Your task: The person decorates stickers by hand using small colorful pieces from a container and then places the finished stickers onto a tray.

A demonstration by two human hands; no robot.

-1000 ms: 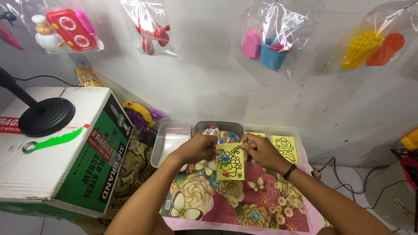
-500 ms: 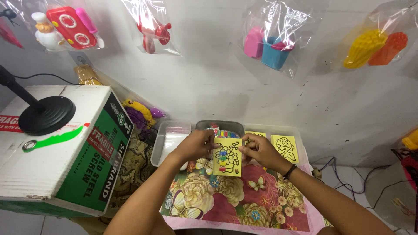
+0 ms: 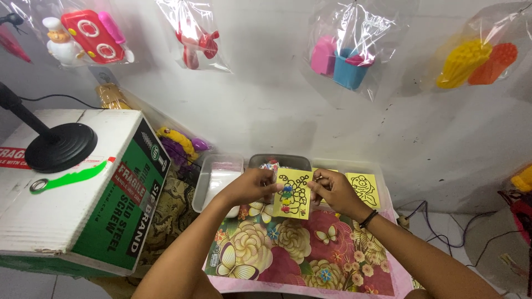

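White scuffed wall behind; low table under a glossy floral cloth [image 3: 310, 254], butterflies and big blossoms printed on it.

Left hand [image 3: 252, 185]: fingers pinched on the left edge of a card [image 3: 292, 194]. Right hand [image 3: 332, 191]: fingertips pinched on the right edge, a dark band at the wrist. Card: thin, flat, yellow, rectangular, black line drawing with a few spots filled in colour; held upright above the cloth, between the hands, in front of the trays.

Change from half a second ago: card raised a little and tipped more upright, both hands closer to its top edge.

Behind the hands: grey tray [image 3: 280, 162] of small coloured bits, partly hidden by the card; clear tub [image 3: 219, 177] to its left; second yellow card [image 3: 363, 188] with a line drawing lying flat to the right.

Left: cardboard box [image 3: 77, 194], white top, green side, with a black round lamp base [image 3: 60, 147] on it. Beside it, a patterned brown cloth [image 3: 169, 213].

On the wall: crinkled clear bags of plastic toys [image 3: 346, 52], red, pink, blue, yellow, orange.
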